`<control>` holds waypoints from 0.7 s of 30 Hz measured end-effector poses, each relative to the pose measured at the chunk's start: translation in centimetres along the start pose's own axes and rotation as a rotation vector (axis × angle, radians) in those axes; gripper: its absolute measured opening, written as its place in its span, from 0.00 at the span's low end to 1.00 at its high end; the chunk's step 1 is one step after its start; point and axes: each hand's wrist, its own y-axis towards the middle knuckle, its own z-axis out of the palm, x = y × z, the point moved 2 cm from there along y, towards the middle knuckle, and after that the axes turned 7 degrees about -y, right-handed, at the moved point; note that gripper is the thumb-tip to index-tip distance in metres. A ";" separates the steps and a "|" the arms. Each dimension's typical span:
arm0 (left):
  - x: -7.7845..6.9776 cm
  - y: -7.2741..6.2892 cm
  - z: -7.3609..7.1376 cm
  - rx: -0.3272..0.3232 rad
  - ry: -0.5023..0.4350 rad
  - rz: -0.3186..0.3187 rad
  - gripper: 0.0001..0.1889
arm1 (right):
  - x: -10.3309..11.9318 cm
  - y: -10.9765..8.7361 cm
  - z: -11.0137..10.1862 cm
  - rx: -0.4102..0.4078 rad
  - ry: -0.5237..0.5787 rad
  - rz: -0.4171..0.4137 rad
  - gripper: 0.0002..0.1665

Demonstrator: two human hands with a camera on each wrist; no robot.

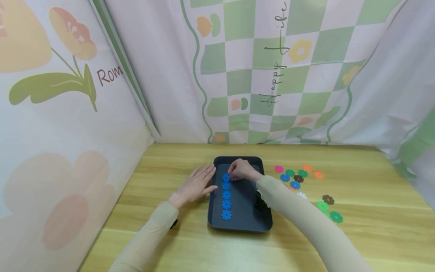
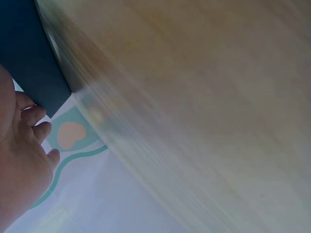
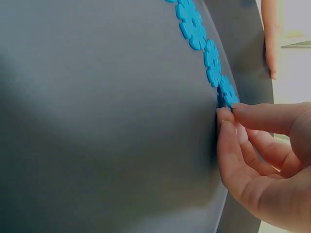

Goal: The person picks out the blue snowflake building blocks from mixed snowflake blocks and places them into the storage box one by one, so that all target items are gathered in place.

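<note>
A row of several blue notched plastic discs [image 1: 226, 195] runs along the left side of a dark grey tray [image 1: 242, 211]. My right hand [image 1: 242, 169] is over the tray's far part, at the row's far end. Its thumb and index finger pinch the edge of the farthest blue disc [image 3: 228, 91], which overlaps the disc before it in the right wrist view. At the tray's left rim, my left hand [image 1: 197, 186] lies with fingers extended, fingertips against the edge. In the left wrist view, those fingers [image 2: 41, 130] are beside the tray's dark wall [image 2: 36, 53].
Loose discs in pink, orange, green, brown, blue and white lie scattered right of the tray, among them a green disc [image 1: 336, 217] and a pink disc [image 1: 279, 169]. A patterned curtain [image 1: 238, 75] hangs behind the wooden table [image 1: 170, 158]; a printed panel stands at left.
</note>
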 end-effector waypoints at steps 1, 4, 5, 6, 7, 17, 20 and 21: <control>0.0 0.0 0.0 -0.004 -0.001 0.003 0.39 | 0.0 0.0 0.0 -0.001 -0.001 0.002 0.07; -0.1 0.0 -0.1 -0.003 0.005 0.002 0.39 | -0.1 0.0 0.0 -0.002 -0.002 0.007 0.07; -0.1 0.0 -0.1 -0.003 0.003 0.003 0.39 | -0.1 0.0 0.0 -0.002 0.001 0.008 0.08; -0.1 0.0 -0.1 -0.005 0.003 0.005 0.39 | -0.1 -0.1 -0.1 -0.001 0.001 0.009 0.08; -0.1 0.0 -0.1 -0.001 0.006 0.003 0.39 | -0.1 -0.1 -0.1 0.000 0.000 0.008 0.08; -0.1 0.0 0.1 -0.010 -0.004 0.007 0.39 | 0.0 -1.6 -2.0 0.015 -0.056 -0.062 0.06; -0.1 0.0 0.1 -0.025 -0.020 0.014 0.39 | 0.1 -2.4 -2.9 0.014 -0.070 -0.114 0.06; -0.1 0.0 0.1 -0.024 -0.020 0.013 0.39 | 0.0 -2.7 -3.2 0.017 -0.069 -0.125 0.06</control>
